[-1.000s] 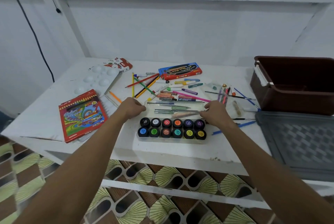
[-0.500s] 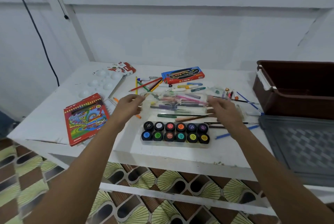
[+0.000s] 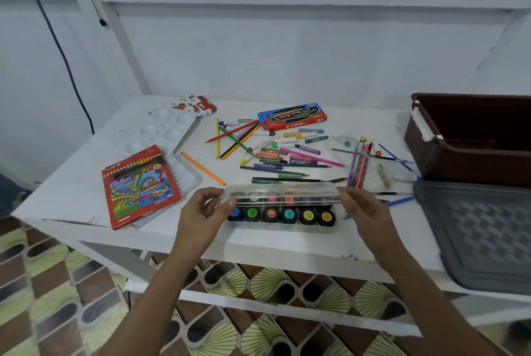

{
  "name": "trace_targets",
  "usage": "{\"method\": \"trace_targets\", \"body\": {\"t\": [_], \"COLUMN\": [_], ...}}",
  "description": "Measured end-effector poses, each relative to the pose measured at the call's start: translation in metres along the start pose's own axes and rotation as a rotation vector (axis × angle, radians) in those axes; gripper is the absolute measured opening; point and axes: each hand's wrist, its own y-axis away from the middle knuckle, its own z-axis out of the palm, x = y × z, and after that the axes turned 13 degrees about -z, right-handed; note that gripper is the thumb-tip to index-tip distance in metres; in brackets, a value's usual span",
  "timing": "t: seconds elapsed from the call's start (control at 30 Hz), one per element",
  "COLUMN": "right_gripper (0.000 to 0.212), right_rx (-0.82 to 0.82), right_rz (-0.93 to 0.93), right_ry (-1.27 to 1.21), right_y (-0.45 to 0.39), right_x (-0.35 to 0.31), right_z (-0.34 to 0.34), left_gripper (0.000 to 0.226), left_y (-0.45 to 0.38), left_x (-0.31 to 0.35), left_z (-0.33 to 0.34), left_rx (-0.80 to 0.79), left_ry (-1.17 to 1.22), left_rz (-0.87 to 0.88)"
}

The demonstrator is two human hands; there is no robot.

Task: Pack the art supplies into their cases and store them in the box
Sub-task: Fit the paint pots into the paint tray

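**Clear lid held over the paint pots**

Both hands pinch a clear lid [image 3: 280,193] by its ends — left hand [image 3: 205,212] at 9 o'clock, right hand [image 3: 362,210] at 3 — above the paint tray [image 3: 283,227] at the table's [image 3: 71,197] near edge. The brown box [image 3: 471,140] sits at 2 o'clock, open.

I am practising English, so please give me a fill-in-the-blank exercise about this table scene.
1. Both hands hold a clear ___ over the paint pots.
2. The left hand grips its ___ end; the right hand grips the other.
3. The open storage box is ___ in colour.
4. The grey box lid lies ___ the box.

Missing words: lid; left; brown; in front of
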Motion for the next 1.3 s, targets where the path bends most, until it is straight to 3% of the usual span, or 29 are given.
{"method": "trace_targets", "body": {"t": [0.33, 0.53, 0.93, 1.3], "right_gripper": [0.034, 0.032, 0.015, 0.028], "right_rx": [-0.1, -0.011, 0.028, -0.012], "right_rz": [-0.103, -0.069, -0.038, -0.009], "right_ry": [0.372, 0.407, 0.456, 0.544], "right_y": [0.027, 0.03, 0.017, 0.008], "right_x": [0.023, 0.028, 0.012, 0.007], "right_z": [-0.004, 0.003, 0.013, 0.02], "left_gripper": [0.052, 0.049, 0.067, 0.074], "left_y": [-0.006, -0.007, -0.007, -0.009], "left_x": [-0.029, -0.026, -0.008, -0.006], "left_z": [-0.013, -0.01, 0.003, 0.003], "left_rx": [-0.055, -0.048, -0.063, -0.054], "left_ry": [-0.295, -0.471, -0.537, -0.551], "left_rz": [0.088, 0.12, 0.133, 0.135]}}
